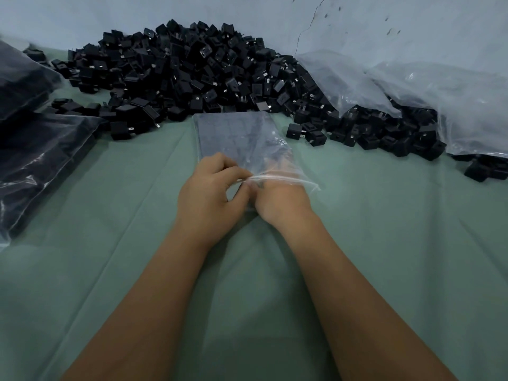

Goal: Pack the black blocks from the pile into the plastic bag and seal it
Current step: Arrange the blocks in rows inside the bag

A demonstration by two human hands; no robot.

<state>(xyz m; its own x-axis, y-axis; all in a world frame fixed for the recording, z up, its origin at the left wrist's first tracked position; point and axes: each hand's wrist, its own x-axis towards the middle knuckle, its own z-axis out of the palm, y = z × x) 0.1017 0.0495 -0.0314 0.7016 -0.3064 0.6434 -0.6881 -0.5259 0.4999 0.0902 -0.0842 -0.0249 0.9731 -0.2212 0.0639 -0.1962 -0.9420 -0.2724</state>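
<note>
Where green cloth meets pale wall, both hands pinching plastic bag mouth

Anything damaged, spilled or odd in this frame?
Only the wall looks damaged: a thin crack runs down it above the pile of black blocks. A few blocks lie loose on the green cloth.

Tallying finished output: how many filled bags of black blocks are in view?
2, both at the left edge: one filled bag lies beside the left hand, another filled bag behind it, cut off by the frame. More may lie out of view.
</note>
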